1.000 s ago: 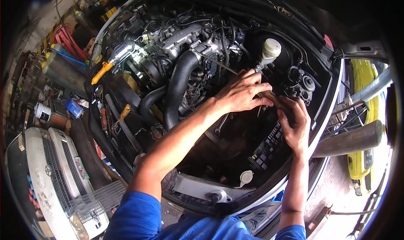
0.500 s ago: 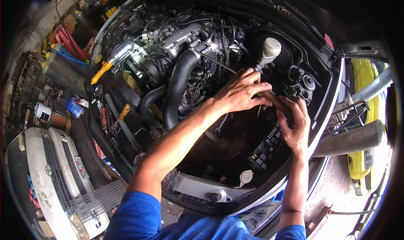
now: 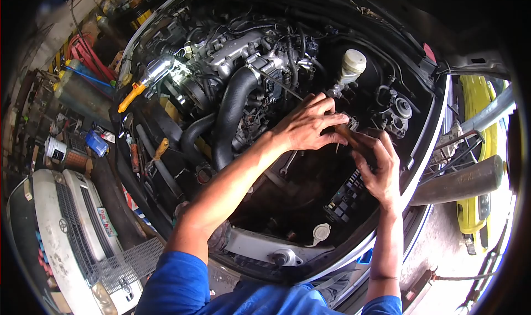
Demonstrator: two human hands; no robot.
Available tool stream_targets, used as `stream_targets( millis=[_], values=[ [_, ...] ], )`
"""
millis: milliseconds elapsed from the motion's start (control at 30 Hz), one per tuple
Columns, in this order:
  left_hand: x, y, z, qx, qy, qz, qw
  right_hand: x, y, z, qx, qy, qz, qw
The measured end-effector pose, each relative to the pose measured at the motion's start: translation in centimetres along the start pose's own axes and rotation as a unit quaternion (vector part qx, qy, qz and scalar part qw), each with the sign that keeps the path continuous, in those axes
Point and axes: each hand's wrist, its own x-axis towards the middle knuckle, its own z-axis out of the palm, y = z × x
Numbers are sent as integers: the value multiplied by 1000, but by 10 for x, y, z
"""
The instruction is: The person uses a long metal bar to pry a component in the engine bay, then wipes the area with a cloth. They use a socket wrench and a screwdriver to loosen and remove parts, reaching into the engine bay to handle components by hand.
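Observation:
Over the right side of the open engine bay, my left hand (image 3: 310, 126) is closed, its fingers bent round the near end of a brown handle (image 3: 347, 133). My right hand (image 3: 383, 168) wraps the other end of that handle, thumb below it. A long thin metal shaft (image 3: 287, 88) runs in line with the handle, from beneath my left knuckles up to the engine (image 3: 238, 52); where the two join is hidden by my fingers. Just beyond my hands stands a white-capped fluid reservoir (image 3: 353, 66). Under my left wrist lies a combination wrench (image 3: 287, 163).
A lit work lamp (image 3: 145, 83) with an orange handle rests at the engine's left. A thick black hose (image 3: 235, 113) curves up the middle. The fuse box (image 3: 345, 196) sits below my right hand. A detached white bumper (image 3: 52, 226) is at left, a gas cylinder (image 3: 459, 181) at right.
Both hands and the brown handle have shifted slightly left, with the view shifting a little too. The grip of each hand stays about the same.

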Motion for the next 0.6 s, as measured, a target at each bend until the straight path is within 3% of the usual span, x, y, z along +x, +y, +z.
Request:
stream_targets(
  millis=[167, 233, 300, 600],
  values=[
    [0, 9, -1, 45, -11, 37, 998, 2, 0, 8, 33, -11, 21, 999],
    [3, 19, 1, 29, -20, 61, 998, -2, -3, 9, -24, -33, 17, 999],
    [3, 27, 15, 77, 25, 86, 993, -3, -7, 13, -15, -13, 25, 999],
    [20, 16, 32, 123, 36, 59, 990, 5, 5, 8, 21, 23, 27, 999]
  ],
)
